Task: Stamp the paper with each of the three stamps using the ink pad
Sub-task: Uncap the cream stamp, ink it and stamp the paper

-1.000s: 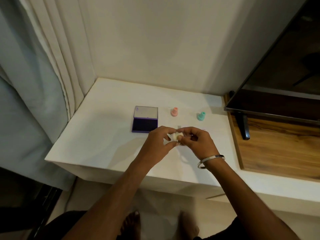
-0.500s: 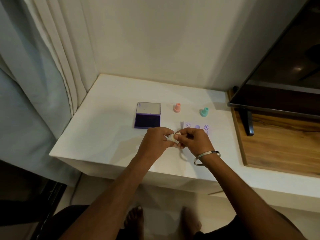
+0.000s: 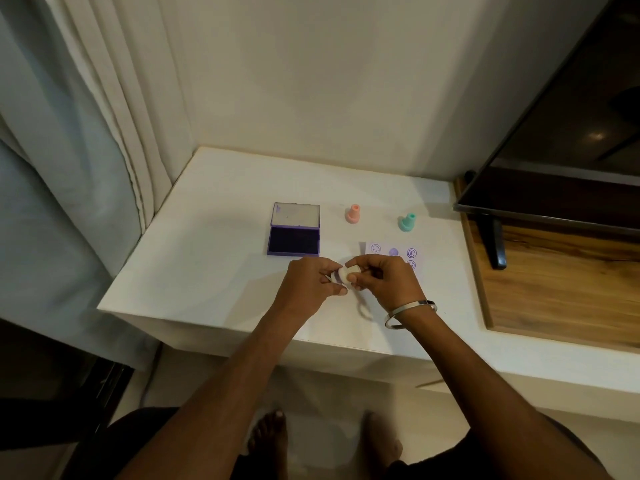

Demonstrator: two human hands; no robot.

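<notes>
No words, brands or numbers can be read. The only signs are purple round stamp marks on the paper (image 3: 393, 252), which lies just in front of the green stamp (image 3: 407, 222); their designs are too small to make out. A faint mark in the ink pad (image 3: 293, 229) lid's corner is illegible.

Dim warm indoor light, soft shadows under the forearms, faint glare spot on the television (image 3: 596, 136), wide-angle bending at edges
</notes>
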